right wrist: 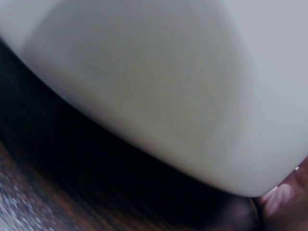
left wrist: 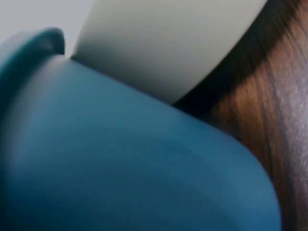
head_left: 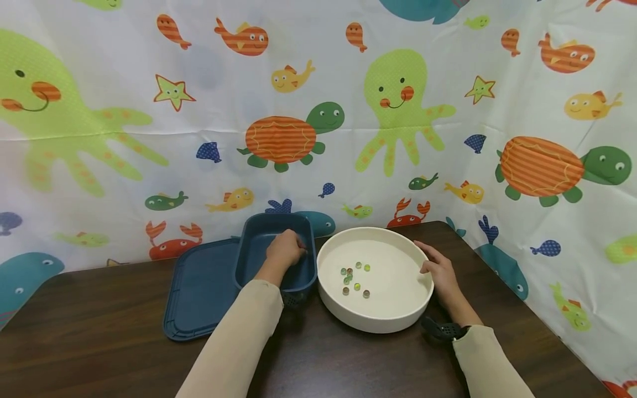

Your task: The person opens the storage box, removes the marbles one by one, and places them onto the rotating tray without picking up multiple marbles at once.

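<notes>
My left hand [head_left: 286,252] reaches down into a deep blue plastic bin [head_left: 256,228], knuckles up. Its fingertips are hidden, and I cannot tell whether they hold anything. Right beside the bin stands a round white tray [head_left: 398,309] with a raised rim. My right hand [head_left: 442,272] grips the tray's right rim, thumb over the inside and fingers outside. Several small glass marbles [head_left: 357,286], greenish, yellow and brownish, lie loose in the left half of the tray. Close up in the left wrist view, the bin's outer wall [left wrist: 154,163] overlaps the white tray [left wrist: 159,53].
A flat blue lid [head_left: 201,287] lies on the dark wooden table [head_left: 338,365], left of the bin and partly under it. Behind the table hangs a white curtain [head_left: 308,193] printed with sea animals. A dark wrist camera [head_left: 443,330] is strapped to my right wrist.
</notes>
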Demonstrator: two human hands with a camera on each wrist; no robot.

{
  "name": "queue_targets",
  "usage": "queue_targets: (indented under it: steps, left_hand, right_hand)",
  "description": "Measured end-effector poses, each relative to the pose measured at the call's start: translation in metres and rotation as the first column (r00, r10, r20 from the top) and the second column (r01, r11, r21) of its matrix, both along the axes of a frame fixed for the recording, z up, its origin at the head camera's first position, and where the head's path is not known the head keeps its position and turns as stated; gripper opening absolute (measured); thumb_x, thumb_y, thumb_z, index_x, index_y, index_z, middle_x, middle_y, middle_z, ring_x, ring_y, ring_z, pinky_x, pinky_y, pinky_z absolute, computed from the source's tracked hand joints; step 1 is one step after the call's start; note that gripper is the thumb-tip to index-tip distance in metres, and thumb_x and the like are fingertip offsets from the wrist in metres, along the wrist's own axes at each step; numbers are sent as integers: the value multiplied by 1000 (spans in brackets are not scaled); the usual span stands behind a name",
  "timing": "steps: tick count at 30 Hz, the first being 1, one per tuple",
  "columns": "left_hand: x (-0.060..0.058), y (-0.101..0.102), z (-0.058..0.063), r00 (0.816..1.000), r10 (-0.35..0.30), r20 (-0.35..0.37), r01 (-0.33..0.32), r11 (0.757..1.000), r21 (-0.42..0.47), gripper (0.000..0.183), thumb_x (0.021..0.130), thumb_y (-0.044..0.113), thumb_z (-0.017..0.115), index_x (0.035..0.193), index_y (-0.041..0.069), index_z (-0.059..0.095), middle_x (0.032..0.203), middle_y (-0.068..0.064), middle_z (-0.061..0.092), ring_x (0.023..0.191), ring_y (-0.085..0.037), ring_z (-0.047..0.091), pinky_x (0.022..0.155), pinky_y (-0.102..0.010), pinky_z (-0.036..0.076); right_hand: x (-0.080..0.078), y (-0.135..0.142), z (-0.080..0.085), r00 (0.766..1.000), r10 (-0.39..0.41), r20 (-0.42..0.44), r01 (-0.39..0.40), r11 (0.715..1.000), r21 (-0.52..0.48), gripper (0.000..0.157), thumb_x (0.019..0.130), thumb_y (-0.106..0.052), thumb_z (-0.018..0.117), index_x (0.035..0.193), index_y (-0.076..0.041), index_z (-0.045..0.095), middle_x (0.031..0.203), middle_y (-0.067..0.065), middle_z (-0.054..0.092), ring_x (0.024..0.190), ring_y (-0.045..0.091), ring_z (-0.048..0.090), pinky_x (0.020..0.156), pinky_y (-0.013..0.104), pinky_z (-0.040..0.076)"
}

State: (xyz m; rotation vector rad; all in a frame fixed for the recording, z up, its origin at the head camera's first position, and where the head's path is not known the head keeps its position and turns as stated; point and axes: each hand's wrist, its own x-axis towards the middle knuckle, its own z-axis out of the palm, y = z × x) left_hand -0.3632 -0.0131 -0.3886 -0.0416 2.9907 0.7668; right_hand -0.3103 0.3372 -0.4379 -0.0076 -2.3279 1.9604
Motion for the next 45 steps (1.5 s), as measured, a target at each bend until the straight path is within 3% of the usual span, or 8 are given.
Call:
queue_targets:
  steps: [9,17,20,24,29,36,45]
  left_hand:
    - [9,1,15,997,-15,-76,19,999,51,17,90,21,65,100,11,75,93,-5,72,76,-19,63,71,-38,53]
    - [16,13,34,985,-57,-166,51,998,-41,17,89,27,67,98,14,74,92,-2,71,78,-18,64,71,-39,54]
    - [19,19,39,979,-93,-182,90,996,-23,17,88,28,68,97,14,73,91,-2,71,77,-17,64,68,-37,53]
    - [24,32,42,965,-187,-186,188,982,-12,18,89,28,68,100,14,72,92,-2,71,78,-16,64,67,-33,53]
    - [26,49,42,946,-276,-173,275,961,-25,19,90,28,66,102,14,71,96,-1,70,84,-15,64,71,-31,53]
    - [22,69,30,934,-337,-115,336,941,-32,16,91,24,66,101,14,71,94,-1,68,85,-15,62,75,-32,52]
    - [19,84,15,916,-398,-45,390,913,-121,12,90,19,67,100,14,72,96,1,69,86,-14,61,80,-34,51]
  right_hand:
    - [-2,-1,2,1000,7,-5,-7,1000,1,66,78,8,42,142,-11,47,149,9,42,125,27,46,83,14,45]
    - [0,0,1,1000,-6,5,6,1000,-1,67,78,9,41,142,-11,46,149,8,41,124,26,46,82,13,44]
    - [0,0,1,1000,-3,0,3,1000,-2,67,78,9,41,142,-11,46,149,8,41,125,26,46,83,13,44]
    - [-1,0,1,1000,0,-1,0,1000,3,67,79,9,41,143,-10,45,150,8,40,125,26,45,83,13,44]
    - [-1,0,0,1000,-6,6,6,1000,7,66,79,8,41,142,-12,46,150,7,40,124,26,46,82,12,44]
    - [-1,0,0,1000,-2,3,2,1000,-5,67,79,9,41,142,-11,46,149,8,41,122,25,46,83,14,45]
    - [-2,0,-2,1000,0,-12,0,1000,-6,66,78,9,42,142,-10,47,148,8,42,122,25,47,83,14,45]
